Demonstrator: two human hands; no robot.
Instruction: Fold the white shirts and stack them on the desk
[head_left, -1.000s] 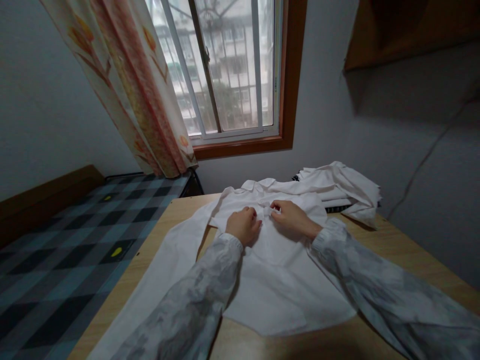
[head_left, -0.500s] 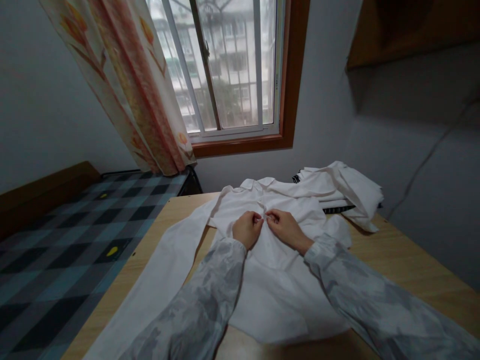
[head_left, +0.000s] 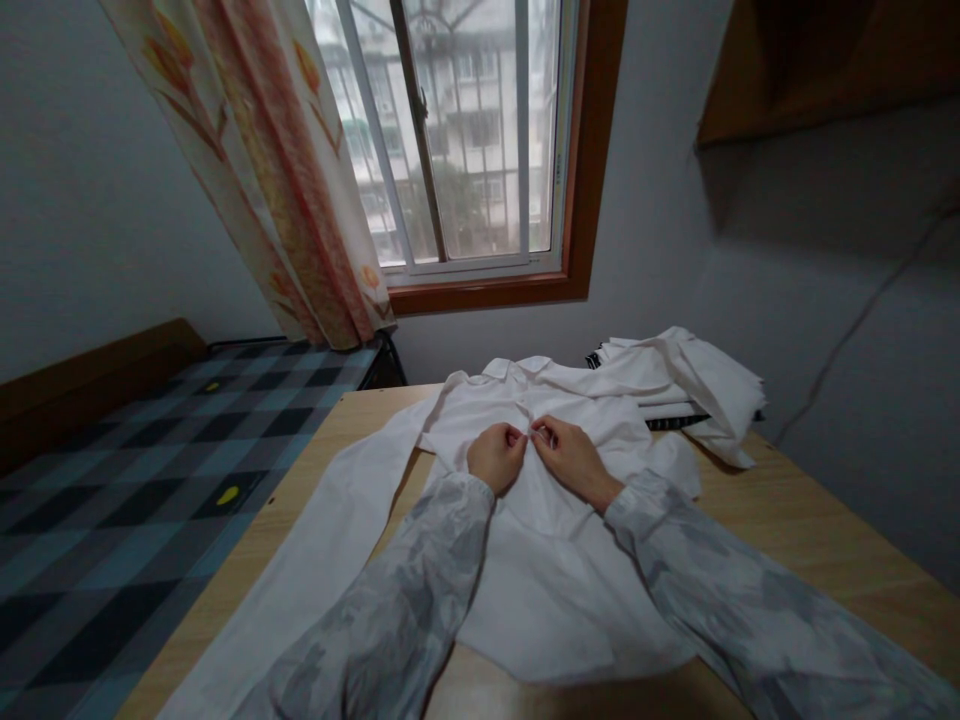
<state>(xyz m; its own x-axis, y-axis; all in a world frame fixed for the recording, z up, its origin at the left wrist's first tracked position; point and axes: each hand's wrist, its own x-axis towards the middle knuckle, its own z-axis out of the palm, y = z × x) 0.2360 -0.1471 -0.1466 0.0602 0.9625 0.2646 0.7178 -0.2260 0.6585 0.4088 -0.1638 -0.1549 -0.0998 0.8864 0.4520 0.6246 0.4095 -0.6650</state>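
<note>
A white long-sleeved shirt (head_left: 555, 590) lies spread on the wooden table (head_left: 817, 530), its collar toward the window. One sleeve stretches down the left side of the table; the other reaches back right over a pile of cloth. My left hand (head_left: 496, 458) pinches the shirt's front along its middle line, below the collar. Close beside it, my right hand (head_left: 571, 458) pinches the same front strip with thumb and fingertips. Whatever small part sits between the fingertips, such as a button, is too small to make out.
A stack of folded white clothes (head_left: 720, 380) with dark striped edges stands at the table's back right. To the left is a bed with a checked cover (head_left: 187, 440). Beyond are a window (head_left: 480, 150) and a flowered curtain (head_left: 300, 200); a wooden shelf (head_left: 825, 80) hangs upper right.
The view has shifted very slightly. Both hands stay at the same spot on the shirt front, with only tiny movement of the fingers.
</note>
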